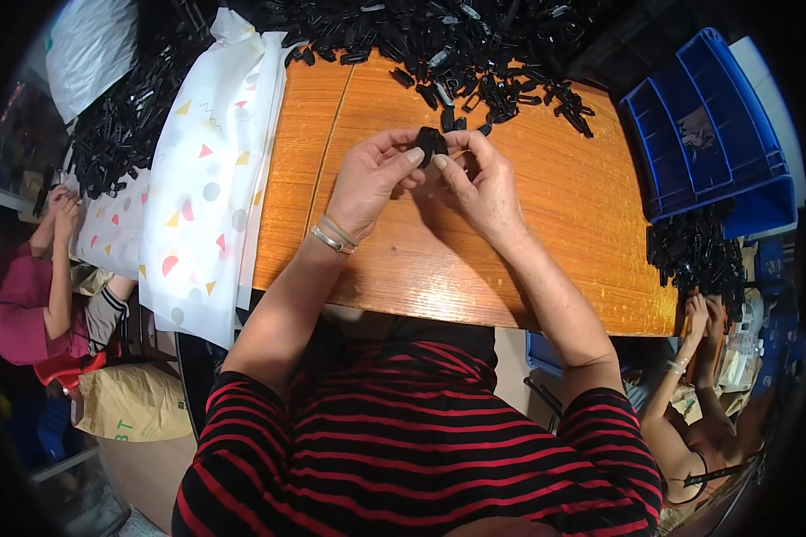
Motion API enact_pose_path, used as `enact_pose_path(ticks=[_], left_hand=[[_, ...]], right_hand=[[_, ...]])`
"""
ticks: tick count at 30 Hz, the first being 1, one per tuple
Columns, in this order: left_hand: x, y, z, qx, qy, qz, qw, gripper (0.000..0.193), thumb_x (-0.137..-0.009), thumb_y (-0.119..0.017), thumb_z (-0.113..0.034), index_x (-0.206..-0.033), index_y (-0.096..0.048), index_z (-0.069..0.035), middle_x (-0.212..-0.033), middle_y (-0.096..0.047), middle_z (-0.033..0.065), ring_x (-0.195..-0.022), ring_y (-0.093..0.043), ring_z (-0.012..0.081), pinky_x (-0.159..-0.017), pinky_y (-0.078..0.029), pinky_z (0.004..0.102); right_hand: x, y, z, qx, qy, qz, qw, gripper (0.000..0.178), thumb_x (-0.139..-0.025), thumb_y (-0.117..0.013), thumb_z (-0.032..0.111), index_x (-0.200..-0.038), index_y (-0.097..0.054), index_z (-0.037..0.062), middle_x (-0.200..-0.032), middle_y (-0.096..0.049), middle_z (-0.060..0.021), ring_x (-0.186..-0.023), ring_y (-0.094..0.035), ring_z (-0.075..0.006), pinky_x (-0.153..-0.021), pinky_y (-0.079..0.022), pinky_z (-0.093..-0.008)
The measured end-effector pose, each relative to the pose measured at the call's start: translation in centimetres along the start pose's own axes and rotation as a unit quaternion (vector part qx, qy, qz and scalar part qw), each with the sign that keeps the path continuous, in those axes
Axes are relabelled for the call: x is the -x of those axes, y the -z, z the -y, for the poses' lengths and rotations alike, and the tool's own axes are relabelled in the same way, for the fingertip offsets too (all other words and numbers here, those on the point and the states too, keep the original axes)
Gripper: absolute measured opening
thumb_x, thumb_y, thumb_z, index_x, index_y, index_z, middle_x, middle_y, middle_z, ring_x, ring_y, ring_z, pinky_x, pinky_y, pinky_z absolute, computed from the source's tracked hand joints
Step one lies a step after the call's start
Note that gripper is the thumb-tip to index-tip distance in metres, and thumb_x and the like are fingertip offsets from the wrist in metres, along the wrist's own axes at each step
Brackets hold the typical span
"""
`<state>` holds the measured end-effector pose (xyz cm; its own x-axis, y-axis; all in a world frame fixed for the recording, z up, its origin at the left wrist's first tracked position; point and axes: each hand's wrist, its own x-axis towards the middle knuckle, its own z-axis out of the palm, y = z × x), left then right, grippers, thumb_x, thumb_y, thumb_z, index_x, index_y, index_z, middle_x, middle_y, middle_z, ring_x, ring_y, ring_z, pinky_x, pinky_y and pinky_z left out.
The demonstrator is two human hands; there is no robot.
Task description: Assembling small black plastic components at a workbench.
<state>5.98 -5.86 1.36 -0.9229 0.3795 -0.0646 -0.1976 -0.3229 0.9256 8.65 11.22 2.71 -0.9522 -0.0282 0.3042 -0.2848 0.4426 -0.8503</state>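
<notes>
Above the wooden table (403, 233), both my hands come together at a small black plastic part (431, 140). My left hand (372, 174), with a bracelet on its wrist, pinches the part between thumb and fingers. From the other side my right hand (484, 183) grips the part's right edge with thumb and forefinger. The fingers cover much of it, so its exact kind does not show. Just beyond my hands lie a few loose black pieces (454, 123), at the near edge of a large heap of similar parts (439, 45).
A white patterned plastic sheet (201, 179) hangs over the table's left side. At the right stands a blue bin (703, 134) beside another black heap (694, 251). Co-workers' hands are busy at far left (61, 204) and far right (703, 313). A paper sack (134, 403) sits lower left.
</notes>
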Motion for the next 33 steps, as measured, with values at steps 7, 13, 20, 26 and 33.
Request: enact_pose_path(ticks=[7,13,20,26,33], left_hand=[[0.1,0.0,0.5,-0.025,-0.029,-0.004,0.999,0.03,-0.091,-0.064,-0.016,-0.118,-0.059,-0.003,-0.08,-0.063,-0.0024,-0.064,-0.057,0.0025,-0.053,-0.04,0.0143],[0.4,-0.5,1.1,-0.019,-0.031,-0.005,0.999,0.029,-0.092,-0.062,-0.014,-0.119,-0.059,-0.002,-0.083,-0.063,-0.002,-0.063,-0.056,0.0028,-0.053,-0.04,0.0146],[1.6,-1.6,2.6,-0.043,-0.08,-0.032,0.995,0.025,-0.097,-0.055,-0.017,-0.114,-0.059,0.0,-0.088,-0.062,0.0,-0.067,-0.054,0.0029,-0.056,-0.043,0.0165],[1.7,-2.0,2.0,-0.015,-0.078,0.004,0.997,0.025,-0.102,-0.046,-0.024,-0.096,-0.057,-0.002,-0.08,-0.058,-0.0007,-0.066,-0.053,0.0035,-0.055,-0.043,0.0167],[0.3,-1.1,2.2,-0.017,-0.027,0.013,0.999,0.03,-0.102,-0.045,-0.029,-0.095,-0.056,-0.002,-0.076,-0.057,0.0005,-0.064,-0.052,0.0058,-0.054,-0.043,0.0199]], right_hand=[[0.2,0.1,0.1,0.006,0.043,-0.01,0.999,0.018,-0.087,-0.064,0.002,-0.104,-0.06,-0.0004,-0.079,-0.06,-0.0007,-0.063,-0.056,-0.0048,-0.056,-0.047,-0.02],[0.6,0.1,-0.1,0.043,0.073,-0.014,0.996,0.018,-0.083,-0.069,0.002,-0.1,-0.062,0.0008,-0.081,-0.058,-0.0031,-0.062,-0.056,-0.007,-0.055,-0.046,-0.021],[2.5,-1.8,-0.2,0.155,0.107,-0.061,0.98,0.031,-0.074,-0.076,0.005,-0.102,-0.061,0.0026,-0.086,-0.058,-0.0098,-0.066,-0.061,-0.0201,-0.057,-0.05,-0.0301],[3.1,-3.1,-0.2,0.148,0.108,-0.059,0.981,0.045,-0.075,-0.078,0.017,-0.11,-0.053,0.0023,-0.089,-0.056,-0.0117,-0.073,-0.061,-0.025,-0.06,-0.05,-0.0319],[1.7,-2.0,-1.1,0.008,-0.041,0.067,0.997,0.034,-0.079,-0.076,0.017,-0.102,-0.057,0.0014,-0.075,-0.058,-0.0029,-0.067,-0.056,-0.0107,-0.061,-0.047,-0.0264]])
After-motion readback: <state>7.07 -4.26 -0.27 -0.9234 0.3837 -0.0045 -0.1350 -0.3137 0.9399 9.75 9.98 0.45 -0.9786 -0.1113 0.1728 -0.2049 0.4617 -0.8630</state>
